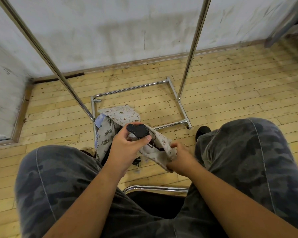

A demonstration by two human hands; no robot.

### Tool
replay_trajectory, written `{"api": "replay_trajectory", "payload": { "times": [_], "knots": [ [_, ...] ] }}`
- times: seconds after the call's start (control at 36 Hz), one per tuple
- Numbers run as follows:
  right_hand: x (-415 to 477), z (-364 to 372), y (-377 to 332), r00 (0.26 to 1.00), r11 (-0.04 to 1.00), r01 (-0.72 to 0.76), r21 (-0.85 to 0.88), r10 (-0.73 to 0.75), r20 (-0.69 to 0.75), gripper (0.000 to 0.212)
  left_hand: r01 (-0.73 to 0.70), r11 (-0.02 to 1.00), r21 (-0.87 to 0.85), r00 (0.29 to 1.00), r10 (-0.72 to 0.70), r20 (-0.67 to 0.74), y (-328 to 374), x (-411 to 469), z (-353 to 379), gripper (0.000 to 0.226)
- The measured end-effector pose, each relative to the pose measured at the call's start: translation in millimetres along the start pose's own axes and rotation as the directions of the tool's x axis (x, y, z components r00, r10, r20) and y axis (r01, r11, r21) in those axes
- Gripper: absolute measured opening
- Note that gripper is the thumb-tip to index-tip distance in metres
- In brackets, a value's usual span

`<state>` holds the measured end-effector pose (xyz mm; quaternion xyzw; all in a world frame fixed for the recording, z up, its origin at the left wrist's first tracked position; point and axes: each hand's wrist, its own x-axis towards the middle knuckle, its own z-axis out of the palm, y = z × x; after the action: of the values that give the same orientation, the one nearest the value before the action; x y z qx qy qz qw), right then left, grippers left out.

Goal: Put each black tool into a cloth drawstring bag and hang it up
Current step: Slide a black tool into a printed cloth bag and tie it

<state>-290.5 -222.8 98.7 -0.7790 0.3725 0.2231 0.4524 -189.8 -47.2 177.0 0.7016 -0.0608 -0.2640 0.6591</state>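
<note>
Though half hidden in cloth bag (163, 149), black tool (138, 131) in left hand (127, 148) grip, bag rim pinched by right hand (182, 156).

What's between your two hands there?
Head view: the cloth bag stretches between left hand and right hand, with the black tool at its mouth.

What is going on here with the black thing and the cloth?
A seated person is bagging a tool. The left hand grips the black tool near its round head. The right hand pinches the edge of a cloth drawstring bag, holding its mouth up to the tool. The tool sits at the mouth, not yet fully inside. More cloth bags lie heaped on the floor by the base of the metal rack.
</note>
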Motion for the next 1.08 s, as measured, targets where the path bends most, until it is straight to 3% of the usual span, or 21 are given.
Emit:
{"api": "replay_trajectory", "payload": {
  "times": [0.06, 0.17, 0.28, 0.42, 0.58, 0.69, 0.86, 0.97, 1.08],
  "knots": [
    [1, 0, 2, 0.999, 1.0, 0.027, -0.001, -0.027, -0.045, 0.074, -0.005, 1.0, 0.007, 1.0, 0.005, -0.009, 0, 0, 0, 0.035],
    [-2, -7, -2, 0.961, 0.984, 0.123, 0.132, -0.085, -0.263, 0.025, -0.032, 0.999, 0.026, 0.999, 0.032, -0.021, 2, 0, -1, 0.035],
    [-8, -17, -9, 0.952, 0.937, 0.157, 0.312, -0.06, -0.3, 0.006, -0.036, 0.996, 0.078, 0.999, 0.038, -0.027, 1, 1, -2, 0.038],
    [-9, -18, -12, 0.951, 0.89, 0.198, 0.41, -0.074, -0.3, 0.009, -0.023, 0.987, 0.158, 0.999, 0.029, -0.036, -6, 5, -5, 0.043],
    [-6, -18, -9, 0.957, 0.867, 0.184, 0.464, -0.05, -0.286, 0.029, -0.009, 0.958, 0.285, 1.0, 0.015, -0.019, -10, 7, -7, 0.054],
    [-2, -23, -5, 0.954, 0.82, 0.114, 0.56, 0.066, -0.291, 0.042, -0.001, 0.962, 0.272, 0.993, 0.034, -0.115, -10, 8, -7, 0.05],
    [3, -20, 1, 0.941, 0.828, 0.029, 0.56, 0.167, -0.295, 0.019, -0.016, 0.969, 0.245, 0.99, 0.05, -0.134, -5, 6, -5, 0.045],
    [3, -20, -3, 0.946, 0.68, -0.068, 0.73, 0.278, -0.17, 0.023, -0.032, 0.956, 0.293, 0.992, 0.066, -0.104, -7, 4, -5, 0.044],
    [0, -22, -7, 0.967, 0.626, -0.062, 0.777, 0.23, -0.108, 0.027, -0.016, 0.942, 0.336, 0.992, 0.058, -0.115, -8, 6, -6, 0.043]
  ]
}}
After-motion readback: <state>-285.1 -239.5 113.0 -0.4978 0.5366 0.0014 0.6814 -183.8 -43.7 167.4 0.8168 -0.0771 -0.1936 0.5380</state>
